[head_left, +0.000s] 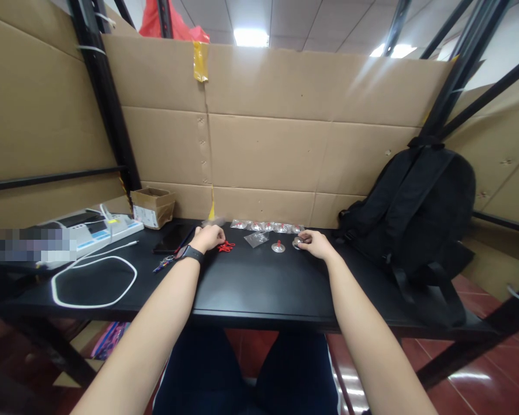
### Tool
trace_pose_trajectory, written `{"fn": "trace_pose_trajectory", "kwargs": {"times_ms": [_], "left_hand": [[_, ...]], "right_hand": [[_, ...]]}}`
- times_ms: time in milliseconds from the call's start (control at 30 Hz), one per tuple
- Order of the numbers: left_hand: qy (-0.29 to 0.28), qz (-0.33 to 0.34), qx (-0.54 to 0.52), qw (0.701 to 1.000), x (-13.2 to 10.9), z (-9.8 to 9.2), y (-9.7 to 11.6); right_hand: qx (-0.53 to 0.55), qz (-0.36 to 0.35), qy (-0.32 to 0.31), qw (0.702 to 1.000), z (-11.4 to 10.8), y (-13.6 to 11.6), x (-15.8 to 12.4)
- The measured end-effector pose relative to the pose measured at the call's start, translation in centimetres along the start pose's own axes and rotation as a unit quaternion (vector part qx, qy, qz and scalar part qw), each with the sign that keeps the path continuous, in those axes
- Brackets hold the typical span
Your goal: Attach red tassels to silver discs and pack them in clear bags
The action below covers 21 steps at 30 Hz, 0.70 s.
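Observation:
Both my arms reach out over a black table [251, 288]. My left hand [208, 237], with a black watch on its wrist, is curled and rests beside a small red knotted cord [226, 246]. My right hand [313, 242] is closed on a small round clear piece [297, 243]. Between my hands stands another small clear disc with a red top [278, 247], and a clear plastic bag [256, 238] lies next to it. A row of several bagged clear-and-red pieces [266, 226] lies along the cardboard wall behind.
A black backpack [415, 213] leans at the right. At the left are a small cardboard box [153, 206], a dark phone [173, 237], a white power strip [99, 230], a looped white cable [95, 280] and a keyring [163, 265]. Cardboard panels [268, 144] wall in the table.

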<state>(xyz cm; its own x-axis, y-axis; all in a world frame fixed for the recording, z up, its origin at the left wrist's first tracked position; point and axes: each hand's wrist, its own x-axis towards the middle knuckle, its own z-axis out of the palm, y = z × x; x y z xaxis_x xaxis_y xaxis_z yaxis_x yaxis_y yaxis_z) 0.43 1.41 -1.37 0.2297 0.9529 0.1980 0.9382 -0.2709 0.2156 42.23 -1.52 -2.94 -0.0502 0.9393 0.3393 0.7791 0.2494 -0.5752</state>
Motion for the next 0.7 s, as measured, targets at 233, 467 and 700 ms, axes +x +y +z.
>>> {"fn": "trace_pose_trajectory", "kwargs": {"times_ms": [233,467,700], "left_hand": [[0.079,0.013,-0.029,0.996,0.2,0.1,0.6],[0.021,0.016,-0.028,0.999,0.5,1.1,0.3],[0.033,0.026,-0.033,0.999,0.7,1.1,0.4]], "right_hand": [[0.128,-0.036,0.053,0.99,0.7,-1.1,0.3],[0.149,-0.051,0.052,0.986,1.1,-2.1,0.0],[0.154,-0.054,0.058,0.985,1.1,-1.9,0.0]]}}
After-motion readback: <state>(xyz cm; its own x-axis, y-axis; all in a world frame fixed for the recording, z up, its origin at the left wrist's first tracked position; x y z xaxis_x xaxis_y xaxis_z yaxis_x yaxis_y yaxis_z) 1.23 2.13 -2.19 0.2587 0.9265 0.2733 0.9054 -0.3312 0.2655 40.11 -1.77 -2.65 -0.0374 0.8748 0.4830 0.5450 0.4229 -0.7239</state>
